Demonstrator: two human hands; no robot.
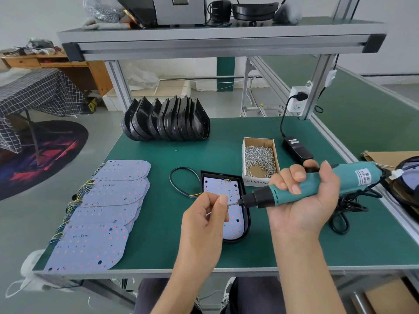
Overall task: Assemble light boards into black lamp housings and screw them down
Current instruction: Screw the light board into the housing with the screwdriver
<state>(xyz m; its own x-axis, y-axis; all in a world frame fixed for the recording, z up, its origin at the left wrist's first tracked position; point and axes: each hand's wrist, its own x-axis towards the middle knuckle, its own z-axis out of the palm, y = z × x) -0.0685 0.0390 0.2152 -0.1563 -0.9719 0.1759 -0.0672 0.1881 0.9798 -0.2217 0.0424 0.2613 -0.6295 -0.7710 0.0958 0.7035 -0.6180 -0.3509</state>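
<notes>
So the right hand (303, 196) is wrapped around a teal electric screwdriver (317, 184), palm up, fingers curled over the barrel, tip pointing left. The left hand (208, 214) pinches something tiny at the bit (232, 203), thumb and forefinger together; probably a screw, but it's too small to say for sure. Both hover over the black lamp housing (246, 214) lying near the middle of the worktop (181, 143), toward the front edge, with a light board (223, 200) already sitting inside it and a black cable (179, 177) looping out its far left corner.

Handling-wise, that board looks thin, light and stiff, likely fragile on the face with all those little LEDs, so holding it by the edges seems wise. The housing looks like rigid plastic, easy to steady by its rim.

More boards (102, 214) are fanned along the left edge, wires trailing off it. Spare housings (167, 118) stand stacked at the back left. A cardboard box of screws (259, 159) sits right of centre; its front reads "SPRING BALA", the rest hidden behind the hand. The screwdriver has a white label, not really legible.
</notes>
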